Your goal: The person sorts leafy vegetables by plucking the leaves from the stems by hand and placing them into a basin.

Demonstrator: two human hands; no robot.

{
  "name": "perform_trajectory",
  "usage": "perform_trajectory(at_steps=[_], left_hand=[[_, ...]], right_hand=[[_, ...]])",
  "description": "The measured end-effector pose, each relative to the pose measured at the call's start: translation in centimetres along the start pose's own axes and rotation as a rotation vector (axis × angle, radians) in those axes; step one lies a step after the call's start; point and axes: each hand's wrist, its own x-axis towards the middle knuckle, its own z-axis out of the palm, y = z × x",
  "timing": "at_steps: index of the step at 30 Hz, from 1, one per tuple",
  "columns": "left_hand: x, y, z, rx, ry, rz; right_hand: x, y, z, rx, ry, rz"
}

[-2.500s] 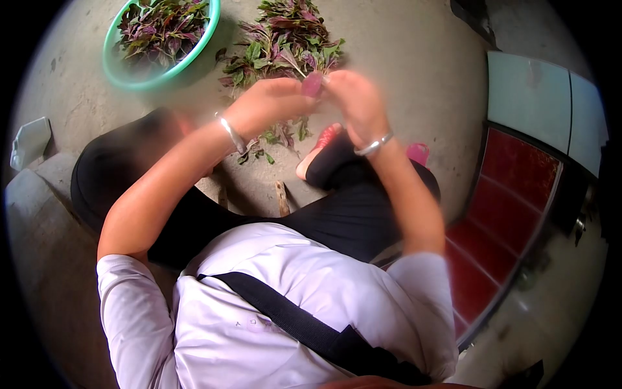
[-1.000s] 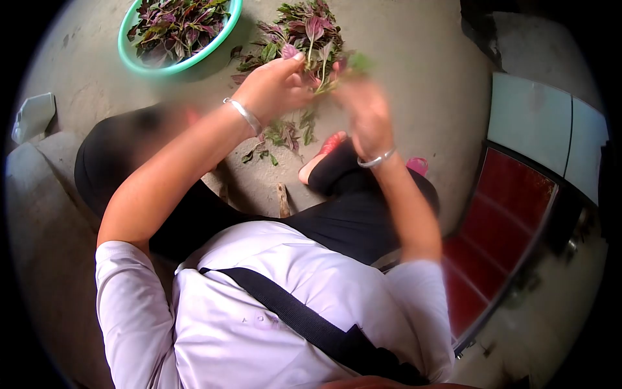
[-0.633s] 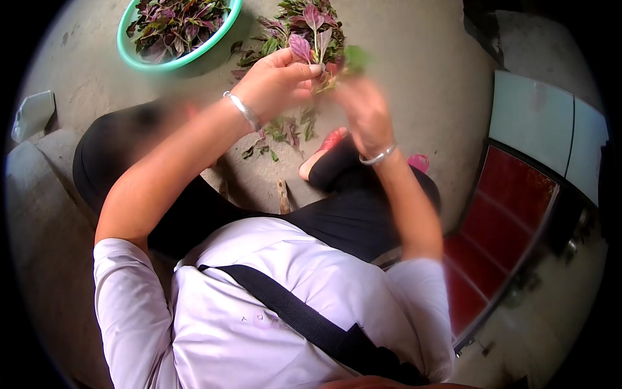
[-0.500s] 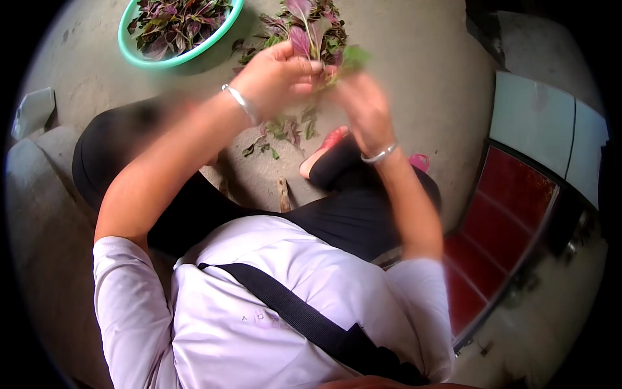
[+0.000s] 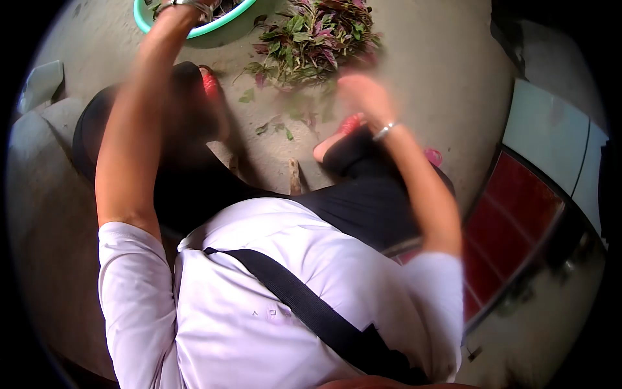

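Observation:
At the top edge, my left wrist with its silver bangle (image 5: 185,4) reaches over the mint-green basin (image 5: 223,23); the hand itself is cut off by the frame, so what it holds is hidden. Purple-and-green leaves that look like amaranth show inside the basin's rim. My right hand (image 5: 364,96), smeared by motion, hovers beside the lower right of a heap of the same leafy greens (image 5: 317,42) on the floor. A blurred patch of green lies left of it, and I cannot make out whether the fingers hold any. Its wrist carries a silver bangle (image 5: 383,131).
Small loose leaves (image 5: 278,128) lie on the concrete floor between my feet in red sandals (image 5: 350,123). A wooden piece (image 5: 295,176) shows below them. On the right stands a red-and-pale panelled object (image 5: 505,220); a pale container (image 5: 42,84) is at the left.
Both hands were together holding a leafy stem above the heap. My left arm has since swung up and left to the basin, while my right hand has moved slightly down. The view has shifted a little.

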Motion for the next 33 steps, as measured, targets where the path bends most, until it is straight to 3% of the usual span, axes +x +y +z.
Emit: perform_trajectory(at_steps=[1,3,4,5,7,8,11,12,14,21,22,26,27,29,30,31,33], left_hand=[[0.3,-0.4,0.1,-0.026,0.162,0.081],[-0.7,2.7,-1.8,0.336,0.017,0.029],[-1.3,4.5,-2.8,0.518,-0.057,-0.002],[-1.3,3.3,-2.5,0.553,-0.031,0.155],[-1.5,5.6,-2.7,0.538,-0.227,0.128],[-2.0,6.5,-2.5,0.405,-0.178,0.118],[-2.4,8.5,-3.1,0.247,-0.178,0.085],[-2.6,8.7,-3.0,0.189,-0.175,0.056],[-2.9,8.8,-2.7,0.075,-0.171,0.000],[-4.2,10.6,-3.0,0.167,-0.213,-0.003],[-3.9,10.1,-3.2,0.134,-0.243,-0.053],[-3.6,9.6,-3.5,-0.044,-0.270,-0.088],[-3.8,9.8,-3.5,-0.047,-0.271,-0.098],[-4.3,10.5,-3.5,-0.057,-0.272,-0.111],[-4.1,9.0,-3.0,-0.020,-0.379,-0.106],[-4.5,5.8,-2.0,-0.114,-0.410,0.113],[-5.4,6.1,-1.3,0.005,-0.563,-0.008]], right_hand=[[0.8,1.0,0.4,-0.057,-0.018,0.077],[2.7,3.1,1.3,-0.170,-0.081,0.136],[4.2,4.5,1.6,-0.284,-0.127,0.055],[5.9,5.9,2.2,-0.399,-0.108,-0.071],[9.3,7.8,3.8,-0.606,-0.075,-0.323],[10.3,7.8,4.8,-0.591,-0.082,-0.261],[14.2,10.6,8.7,-0.738,-0.021,-0.339],[14.0,9.8,9.5,-0.768,-0.080,-0.194],[15.4,11.3,11.0,-0.825,-0.104,-0.141],[17.0,10.0,12.8,-1.053,-0.014,-0.160],[17.2,10.0,12.6,-1.025,-0.036,-0.165],[15.9,9.5,10.0,-0.493,0.002,-0.545],[14.4,7.4,8.9,-0.396,-0.079,-0.434],[11.0,3.2,6.9,0.087,-0.222,-0.041],[9.5,1.6,5.9,0.168,-0.232,-0.019],[8.0,0.2,4.9,0.247,-0.241,-0.002],[5.2,-2.3,3.5,0.286,-0.241,-0.069]])
